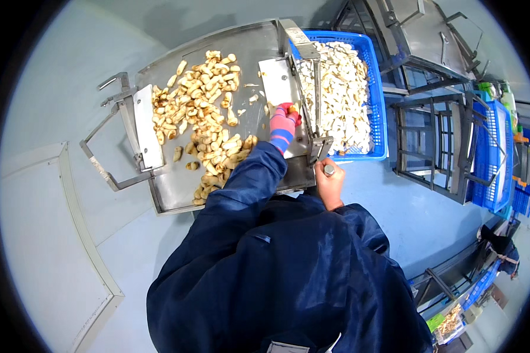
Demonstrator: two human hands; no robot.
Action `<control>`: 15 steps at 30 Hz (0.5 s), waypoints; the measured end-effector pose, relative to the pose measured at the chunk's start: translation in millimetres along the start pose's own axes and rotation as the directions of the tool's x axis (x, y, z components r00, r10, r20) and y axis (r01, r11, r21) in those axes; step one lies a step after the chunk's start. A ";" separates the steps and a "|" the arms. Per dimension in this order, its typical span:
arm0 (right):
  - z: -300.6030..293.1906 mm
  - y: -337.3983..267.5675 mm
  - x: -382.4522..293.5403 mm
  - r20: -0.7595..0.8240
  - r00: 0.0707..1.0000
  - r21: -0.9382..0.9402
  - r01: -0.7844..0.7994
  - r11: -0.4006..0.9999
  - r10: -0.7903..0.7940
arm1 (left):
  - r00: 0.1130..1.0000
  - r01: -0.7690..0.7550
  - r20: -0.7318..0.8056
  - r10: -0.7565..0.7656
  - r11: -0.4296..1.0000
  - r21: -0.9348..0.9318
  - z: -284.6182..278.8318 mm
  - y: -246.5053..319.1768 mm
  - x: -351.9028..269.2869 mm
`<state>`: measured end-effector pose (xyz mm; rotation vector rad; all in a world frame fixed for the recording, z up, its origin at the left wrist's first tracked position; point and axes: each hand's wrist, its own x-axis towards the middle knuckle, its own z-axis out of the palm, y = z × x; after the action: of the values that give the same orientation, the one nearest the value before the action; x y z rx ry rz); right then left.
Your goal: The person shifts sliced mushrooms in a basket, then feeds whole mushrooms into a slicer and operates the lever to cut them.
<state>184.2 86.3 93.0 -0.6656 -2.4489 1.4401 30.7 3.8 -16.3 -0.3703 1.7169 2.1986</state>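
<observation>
My left hand, in a pink and blue striped knit glove, pinches a small brownish mushroom piece at the edge of a white board fixed on the steel table. Bare, my right hand is closed around the metal handle of a hinged lever cutter, whose long arm runs along the board's right side. Whole stubby mushrooms lie heaped to the left of my gloved hand. Past the cutter, a blue plastic crate holds pale mushroom slices.
Another white board with a lever frame is at the table's left end. Steel racks and another blue crate stand to the right. Farther off at lower right, a person is beside a table.
</observation>
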 end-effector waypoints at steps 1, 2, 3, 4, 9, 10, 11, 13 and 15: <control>-1.4 -3.1 1.1 0.006 1.000 0.000 -0.017 1.000 0.017 | 0.999 0.034 -0.039 -0.026 0.975 0.219 7.4 0.3 -10.7; -3.7 -6.5 3.3 0.007 1.000 -0.023 -0.015 1.000 0.016 | 0.986 -0.143 -0.020 0.165 0.905 0.400 9.8 -10.6 -13.1; -4.5 -7.8 4.5 0.008 1.000 -0.025 -0.017 1.000 0.017 | 0.937 -0.304 0.032 0.347 0.770 0.562 10.7 -13.5 -16.3; -4.8 -8.5 5.3 0.016 0.999 -0.030 -0.043 0.999 0.044 | 0.945 -0.277 0.008 0.327 0.786 0.553 11.9 -14.2 -17.8; 3.4 20.4 -2.7 -0.028 0.997 -0.098 0.070 0.993 -0.073 | 0.979 -0.200 0.055 0.197 0.864 0.463 7.1 -17.9 -13.1; 6.5 37.2 -7.0 -0.009 0.998 -0.091 0.060 0.994 -0.061 | 0.986 -0.164 0.031 0.163 0.937 0.307 8.5 -21.4 -12.3; 8.3 45.8 -8.7 0.014 0.999 -0.086 0.052 0.995 -0.051 | 0.992 -0.128 0.026 0.126 0.959 0.253 6.8 -25.8 -10.1; 6.8 28.6 -5.4 0.028 1.000 -0.019 -0.007 1.000 0.007 | 0.996 -0.087 0.041 0.080 0.971 0.221 4.3 -22.8 -13.1; 1.8 0.2 1.2 -0.066 0.994 -0.022 0.083 0.996 -0.084 | 0.982 -0.188 0.067 0.177 0.942 0.277 -5.3 -27.6 -4.3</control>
<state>182.5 85.6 91.9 -0.5980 -2.4118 1.3433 45.9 4.4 -40.3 -0.0967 2.0797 2.0200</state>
